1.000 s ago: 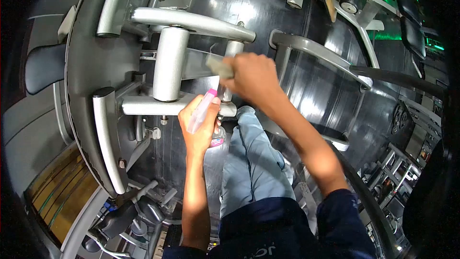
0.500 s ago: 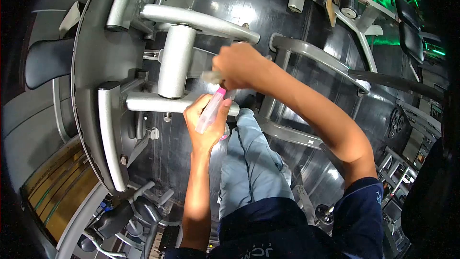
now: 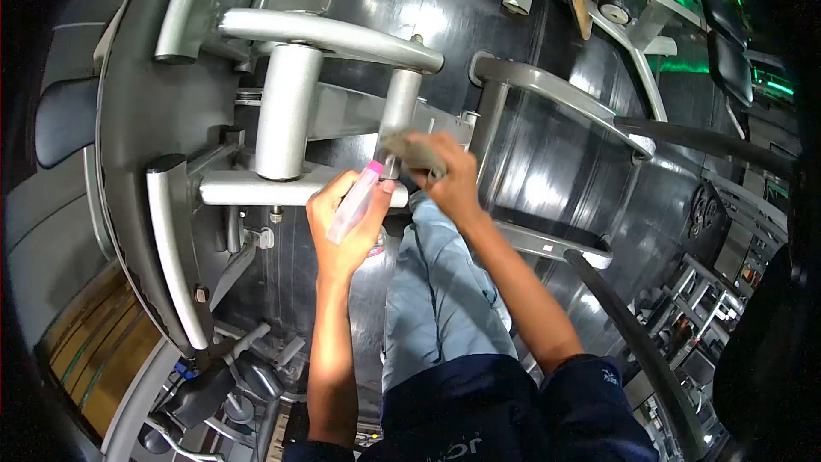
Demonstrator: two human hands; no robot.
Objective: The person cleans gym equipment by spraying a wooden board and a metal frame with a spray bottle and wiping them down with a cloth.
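Observation:
My left hand [image 3: 346,221] is closed around a spray bottle with a pink nozzle [image 3: 363,192]; the bottle's lower part shows below the palm. Just to its right, my right hand [image 3: 449,173] grips a greyish-green cloth [image 3: 415,154], partly blurred by motion. The cloth lies against the short silver crossbar [image 3: 399,107] of a gym machine. Close by my left fingers runs the machine's lower silver tube [image 3: 256,189], and a thick silver roller [image 3: 289,111] stands between the two tubes.
A large dark padded panel [image 3: 162,137] of the machine fills the left side. To the right stands a grey metal frame [image 3: 547,85], with a black bar [image 3: 710,145] reaching past it. My legs [image 3: 445,291] are directly below my hands on the dark floor [image 3: 547,180].
My right hand with the cloth has come down and right, uncovering the short crossbar. The left hand with the spray bottle sits slightly farther left, as the whole view has shifted left.

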